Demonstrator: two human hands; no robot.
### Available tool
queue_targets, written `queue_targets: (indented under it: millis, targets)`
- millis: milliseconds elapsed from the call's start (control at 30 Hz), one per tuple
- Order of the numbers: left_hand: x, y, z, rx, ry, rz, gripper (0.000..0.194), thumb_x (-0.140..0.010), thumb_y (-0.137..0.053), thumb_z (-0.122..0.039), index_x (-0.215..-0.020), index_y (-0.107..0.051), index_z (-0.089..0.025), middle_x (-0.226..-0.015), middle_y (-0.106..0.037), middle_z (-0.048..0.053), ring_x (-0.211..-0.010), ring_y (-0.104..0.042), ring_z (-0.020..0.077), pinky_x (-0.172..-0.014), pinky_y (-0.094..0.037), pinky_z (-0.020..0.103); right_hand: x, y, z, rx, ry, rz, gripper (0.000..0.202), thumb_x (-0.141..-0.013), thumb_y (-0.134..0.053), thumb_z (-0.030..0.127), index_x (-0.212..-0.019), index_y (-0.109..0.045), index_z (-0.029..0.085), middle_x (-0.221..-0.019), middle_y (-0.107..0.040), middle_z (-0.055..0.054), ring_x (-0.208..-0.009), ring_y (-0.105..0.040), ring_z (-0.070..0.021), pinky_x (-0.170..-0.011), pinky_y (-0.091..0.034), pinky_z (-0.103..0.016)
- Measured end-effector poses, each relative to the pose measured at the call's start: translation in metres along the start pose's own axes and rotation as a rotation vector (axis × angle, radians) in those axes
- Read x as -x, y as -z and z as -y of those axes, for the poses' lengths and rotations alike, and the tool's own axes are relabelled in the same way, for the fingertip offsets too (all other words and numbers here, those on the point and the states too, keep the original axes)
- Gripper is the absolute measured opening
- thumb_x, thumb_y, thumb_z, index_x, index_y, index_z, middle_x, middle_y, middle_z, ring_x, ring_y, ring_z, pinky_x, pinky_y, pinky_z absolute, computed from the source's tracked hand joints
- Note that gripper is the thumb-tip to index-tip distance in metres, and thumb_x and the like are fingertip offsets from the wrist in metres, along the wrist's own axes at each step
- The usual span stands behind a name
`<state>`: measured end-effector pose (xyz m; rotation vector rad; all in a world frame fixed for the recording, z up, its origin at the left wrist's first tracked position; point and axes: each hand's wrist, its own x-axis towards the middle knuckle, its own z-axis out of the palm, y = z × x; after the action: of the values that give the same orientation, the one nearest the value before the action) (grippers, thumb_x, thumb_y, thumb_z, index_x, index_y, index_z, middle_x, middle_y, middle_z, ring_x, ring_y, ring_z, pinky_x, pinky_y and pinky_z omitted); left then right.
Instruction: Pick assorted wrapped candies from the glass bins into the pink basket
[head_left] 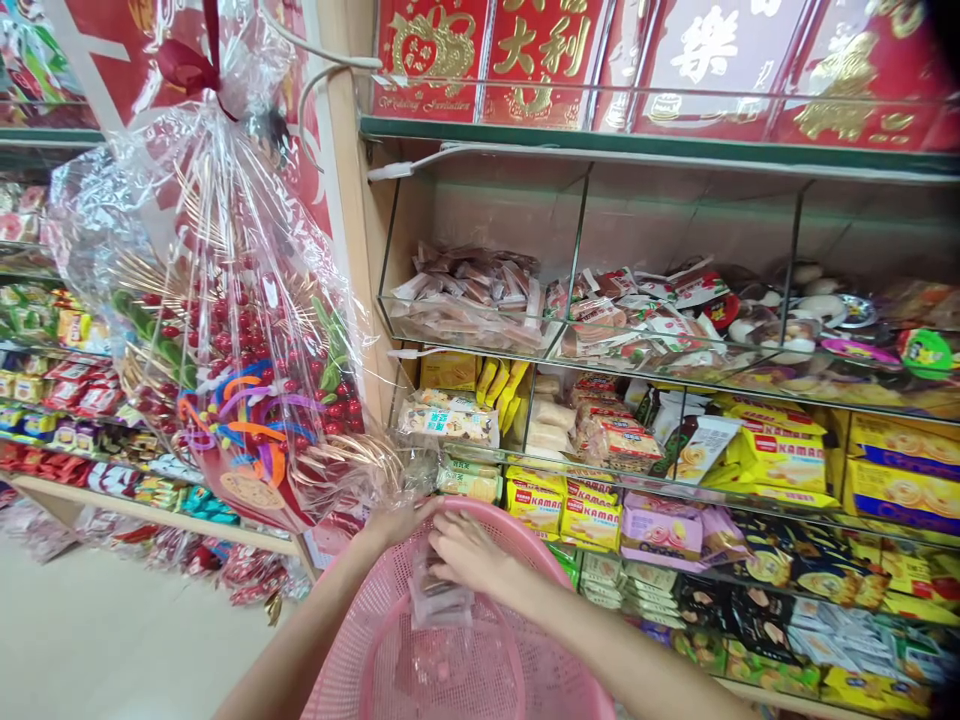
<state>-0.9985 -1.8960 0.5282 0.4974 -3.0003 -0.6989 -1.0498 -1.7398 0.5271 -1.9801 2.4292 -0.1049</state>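
Note:
A pink mesh basket (540,570) sits low in the middle of the view. My left hand (399,522) grips its far rim. My right hand (469,555) reaches into the basket and holds a small clear-wrapped snack packet (439,598) against the inside wall. Right behind my hands stand shelf bins of biscuits and wafers, with yellow Kaman packs (559,510) closest.
Glass-fronted shelves (577,250) hold wrapped sweets and biscuit boxes to the right. A large cellophane-wrapped gift bouquet (240,330) with red berries hangs at the left, close to my left hand. Red greeting cards (540,50) line the top shelf. Pale floor (112,640) lies at lower left.

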Motion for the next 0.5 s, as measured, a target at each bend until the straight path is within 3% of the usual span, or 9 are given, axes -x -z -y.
queue_targets:
  millis: [200, 300, 500]
  targets:
    - [0.000, -0.002, 0.002, -0.099, -0.049, -0.008, 0.048, -0.085, -0.029, -0.053, -0.116, -0.055, -0.026, -0.108, -0.063, 0.006, -0.109, -0.051, 0.0252, -0.093, -0.037, 0.036, 0.010, 0.029, 0.006, 0.014, -0.001, -0.044, 0.033, -0.078, -0.058, 0.039, -0.098, -0.062, 0.013, -0.111, -0.057, -0.012, -0.109, -0.050, -0.0262, -0.093, -0.041, -0.040]
    - [-0.002, -0.006, 0.010, -0.209, -0.142, 0.077, 0.041, -0.087, -0.029, -0.040, -0.115, -0.056, -0.028, -0.115, -0.059, 0.006, -0.108, -0.051, 0.0270, -0.090, -0.038, 0.039, 0.017, 0.050, 0.012, 0.075, 0.035, -0.112, 0.029, -0.078, -0.058, 0.039, -0.093, -0.062, 0.014, -0.105, -0.058, -0.010, -0.103, -0.051, -0.0241, -0.092, -0.041, -0.038]
    - [-0.003, -0.007, 0.014, -0.003, -0.044, -0.012, 0.044, -0.085, -0.030, -0.050, -0.101, -0.062, -0.025, -0.105, -0.065, 0.005, -0.097, -0.056, 0.0234, -0.087, -0.041, 0.036, 0.033, 0.103, 0.024, 0.128, 0.124, -0.197, 0.025, -0.077, -0.059, 0.042, -0.082, -0.059, 0.017, -0.088, -0.056, -0.004, -0.088, -0.051, -0.0187, -0.078, -0.043, -0.032]
